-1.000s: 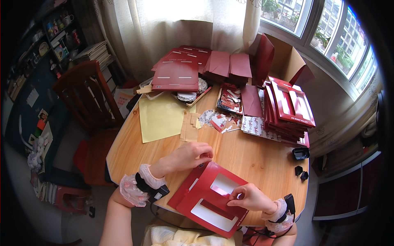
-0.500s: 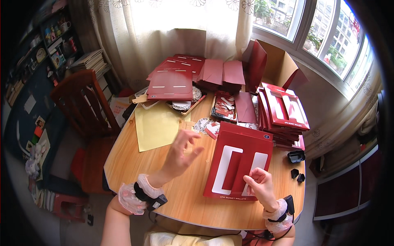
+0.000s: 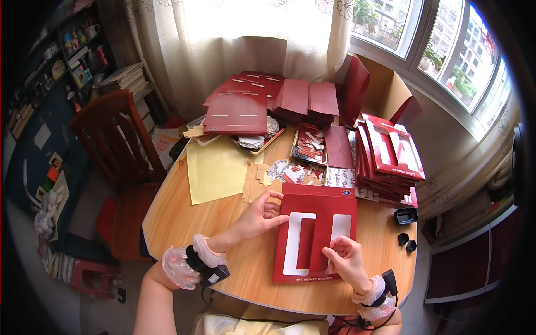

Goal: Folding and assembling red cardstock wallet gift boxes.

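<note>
In the head view, a red folder (image 3: 322, 237) with two white windows lies on the table (image 3: 385, 251) before the person. The left hand (image 3: 254, 221) has its fingers spread, thumb at the folder's left edge. The right hand (image 3: 347, 259) presses thumb and forefinger together over its lower right; whether they pinch anything, I cannot tell. A yellow sheet (image 3: 216, 174) lies beyond.

Light wood-grain table with cut-off corners (image 3: 190, 229): flat pale-yellow paper sheet (image 3: 215, 173) on the left, thin brown paper piece (image 3: 250, 191) at its right edge, shallow dark-rimmed tray of red-and-white scraps (image 3: 310, 146) farther back. Right edge: open black plastic box (image 3: 406, 216), two small black plastic pieces (image 3: 402, 239) just beside it. Can't tell whether the red cardboard sleeve with white cutouts (image 3: 322, 245) rests on the wood.
</note>
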### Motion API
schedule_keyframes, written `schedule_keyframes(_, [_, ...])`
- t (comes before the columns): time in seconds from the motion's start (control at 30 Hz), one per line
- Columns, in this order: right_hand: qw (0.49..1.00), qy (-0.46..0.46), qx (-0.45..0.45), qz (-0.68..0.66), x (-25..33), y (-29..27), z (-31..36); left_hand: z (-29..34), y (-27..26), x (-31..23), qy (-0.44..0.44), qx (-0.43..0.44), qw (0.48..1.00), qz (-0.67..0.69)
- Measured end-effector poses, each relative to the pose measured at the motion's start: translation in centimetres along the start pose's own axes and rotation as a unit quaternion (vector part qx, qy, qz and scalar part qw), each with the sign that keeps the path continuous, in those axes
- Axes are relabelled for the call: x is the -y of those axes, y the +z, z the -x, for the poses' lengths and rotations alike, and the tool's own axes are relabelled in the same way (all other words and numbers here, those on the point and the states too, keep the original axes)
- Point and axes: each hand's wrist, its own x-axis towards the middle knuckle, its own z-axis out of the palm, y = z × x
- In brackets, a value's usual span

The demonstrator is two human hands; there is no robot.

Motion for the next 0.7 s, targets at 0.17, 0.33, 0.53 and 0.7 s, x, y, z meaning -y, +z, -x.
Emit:
schedule_keyframes(0.17, [1.0, -0.007, -0.005, -0.012, -0.27, -0.19, 0.02, 0.09, 0.24, 0.04, 0.014, -0.001, 1.0, 0.022])
schedule_keyframes(0.33, [1.0, 0.02, -0.004, -0.011, 0.05, -0.13, 0.31, -0.09, -0.17, 0.1, 0.0, 0.011, 0.999, 0.04])
schedule_keyframes(0.53, [0.999, 0.024, -0.007, -0.034, -0.12, 0.18, 0.51, -0.17, -0.61, 0.63, 0.039, -0.006, 0.998, 0.042])
schedule_keyframes(0.7, [0.999, 0.025, -0.005, -0.036, -0.22, 0.14, 0.6, -0.17, -0.57, 0.37, -0.004, 0.005, 0.996, 0.083])
